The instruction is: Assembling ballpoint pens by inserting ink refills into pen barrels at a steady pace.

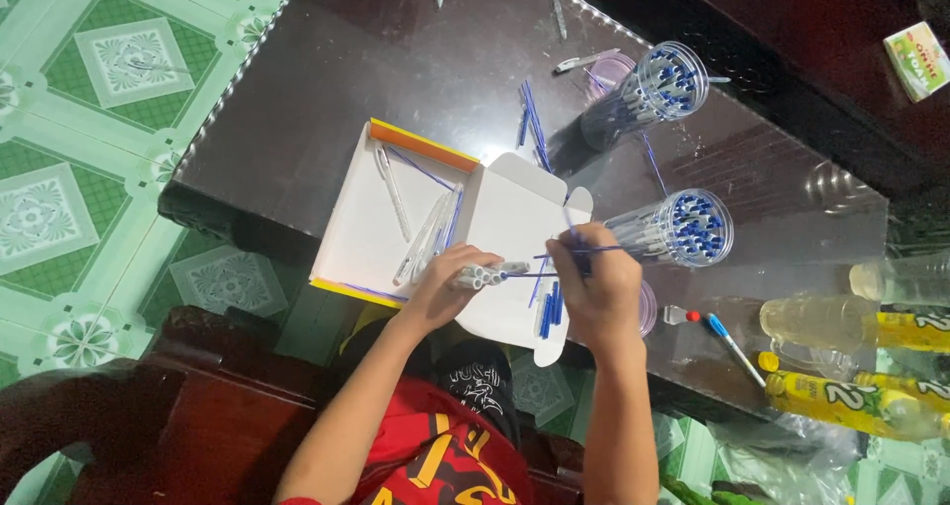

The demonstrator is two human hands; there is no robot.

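Between the hands: left hand (447,285) clamps light, stiff pen barrels (485,274) mid-length; right hand (594,285) pinches thin, bendy blue refill (579,249).

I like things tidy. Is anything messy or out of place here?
Yes. Thin blue refills lie scattered on the dark table outside the two clear jars. A lone pen and a small cap lie off to the right. Nothing looks spilled or broken.
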